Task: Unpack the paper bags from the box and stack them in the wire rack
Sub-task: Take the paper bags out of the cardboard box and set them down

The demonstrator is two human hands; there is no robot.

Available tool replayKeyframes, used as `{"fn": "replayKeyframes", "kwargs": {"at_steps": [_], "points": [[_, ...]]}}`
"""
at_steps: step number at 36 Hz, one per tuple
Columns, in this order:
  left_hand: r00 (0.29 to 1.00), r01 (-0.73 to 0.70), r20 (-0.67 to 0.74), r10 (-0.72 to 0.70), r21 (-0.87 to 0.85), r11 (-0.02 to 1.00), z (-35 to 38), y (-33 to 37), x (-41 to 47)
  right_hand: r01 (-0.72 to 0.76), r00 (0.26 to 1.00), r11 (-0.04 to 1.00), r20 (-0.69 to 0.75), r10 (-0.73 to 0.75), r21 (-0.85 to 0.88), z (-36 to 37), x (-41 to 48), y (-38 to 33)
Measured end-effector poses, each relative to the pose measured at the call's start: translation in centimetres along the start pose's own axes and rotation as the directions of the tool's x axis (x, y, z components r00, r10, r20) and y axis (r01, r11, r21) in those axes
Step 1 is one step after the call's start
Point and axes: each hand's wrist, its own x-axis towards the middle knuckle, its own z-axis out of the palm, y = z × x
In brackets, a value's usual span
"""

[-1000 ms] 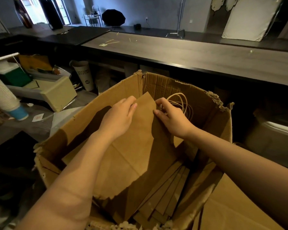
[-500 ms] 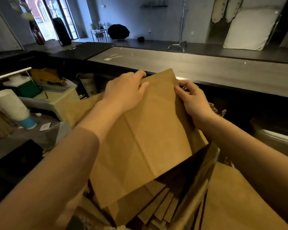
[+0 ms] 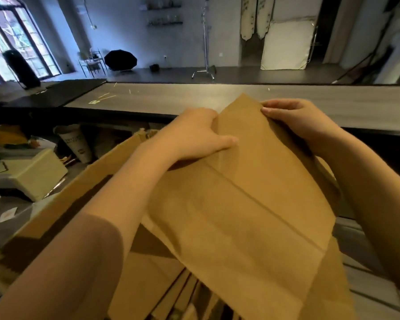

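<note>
Grips locked: left hand (image 3: pixel 194 135) clamps the top edge of the flat brown paper bag (image 3: pixel 240 204), right hand (image 3: pixel 298 121) pinches its corner. Bag hangs above the open brown cardboard box (image 3: pixel 79 192).

Both bare arms reach forward from the lower corners, forearms angling in toward each other. The left hand (image 3: pixel 194 135) grips the top edge of the paper bag (image 3: pixel 240 204), thumb stretched flat across its near face and pointing right, fingers wrapped over behind. The right hand (image 3: pixel 296 121) is at the bag's upper right corner, fingers curled round the edge. The hands are close together but apart, the right a little higher.
</note>
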Motion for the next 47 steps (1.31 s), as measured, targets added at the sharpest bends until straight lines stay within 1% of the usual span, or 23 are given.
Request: {"fn": "replayKeyframes", "kwargs": {"at_steps": [1, 4, 8, 12, 16, 20, 23, 26, 30, 34, 37, 39, 42, 44, 46, 47], "points": [[0.997, -0.029, 0.076, 0.032, -0.038, 0.999, 1.2, 1.4, 0.2, -0.026, 1.000, 0.999, -0.007, 0.026, -0.022, -1.7, -1.0, 0.9], [0.973, -0.068, 0.211, 0.092, -0.115, 0.991, 3.5, 2.7, -0.1, -0.026, 0.999, 0.996, 0.038, 0.029, -0.082, -3.6, -1.9, 2.1], [0.954, -0.051, 0.283, 0.102, -0.184, 0.982, 7.6, 3.8, -0.3, -0.031, 0.995, 0.978, 0.090, 0.051, -0.208, -5.3, -3.0, 4.2], [0.952, -0.021, 0.285, 0.109, -0.295, 0.955, 11.7, 5.2, -0.5, -0.008, 0.991, 0.946, 0.122, 0.050, -0.325, -6.3, -3.8, 7.1], [0.943, 0.021, 0.326, 0.063, -0.247, 0.969, 15.6, 5.8, -1.2, 0.013, 0.981, 0.913, 0.182, 0.068, -0.408, -6.6, -4.4, 10.3], [0.919, 0.082, 0.395, -0.006, -0.176, 0.981, 18.6, 5.8, -1.8, 0.013, 0.963, 0.908, 0.249, 0.102, -0.419, -6.5, -4.7, 13.6], [0.915, 0.094, 0.400, -0.049, -0.094, 0.991, 20.9, 5.9, -2.6, 0.034, 0.960, 0.894, 0.262, 0.095, -0.447, -6.0, -4.9, 16.0], [0.923, 0.108, 0.375, -0.089, -0.031, 0.994, 23.1, 5.8, -3.4, 0.083, 0.970, 0.875, 0.240, 0.038, -0.477, -5.2, -5.6, 18.0], [0.934, 0.107, 0.340, -0.108, 0.021, 0.994, 25.6, 5.1, -3.8, 0.066, 0.984, 0.882, 0.179, 0.021, -0.467, -3.7, -6.7, 19.7], [0.912, 0.183, 0.364, -0.187, 0.047, 0.982, 27.0, 4.4, -4.0, 0.063, 0.991, 0.893, 0.134, -0.002, -0.446, -2.6, -8.2, 21.2], [0.904, 0.221, 0.366, -0.219, 0.035, 0.975, 28.2, 3.4, -3.9, 0.046, 0.996, 0.885, 0.090, -0.005, -0.463, -1.9, -10.0, 22.5], [0.886, 0.313, 0.371, -0.278, -0.035, 0.949, 29.1, 2.7, -3.5, 0.013, 0.998, 0.888, 0.064, 0.019, -0.460, -1.4, -11.4, 23.3], [0.918, 0.302, 0.269, -0.292, 0.004, 0.953, 29.9, 1.7, -3.1, -0.059, 0.997, 0.894, 0.020, 0.075, -0.444, -0.8, -13.7, 24.6], [0.917, 0.321, 0.258, -0.304, -0.025, 0.947, 30.1, 1.3, -3.2, -0.135, 0.989, 0.887, -0.010, 0.146, -0.442, -0.7, -15.4, 25.5], [0.891, 0.362, 0.300, -0.340, -0.018, 0.932, 30.1, 1.1, -3.5, -0.207, 0.978, 0.872, -0.067, 0.198, -0.444, -0.8, -16.9, 26.5], [0.876, 0.407, 0.305, -0.373, -0.052, 0.912, 30.3, 0.9, -3.6, -0.244, 0.970, 0.866, -0.096, 0.225, -0.436, -0.8, -17.6, 26.9]]}}
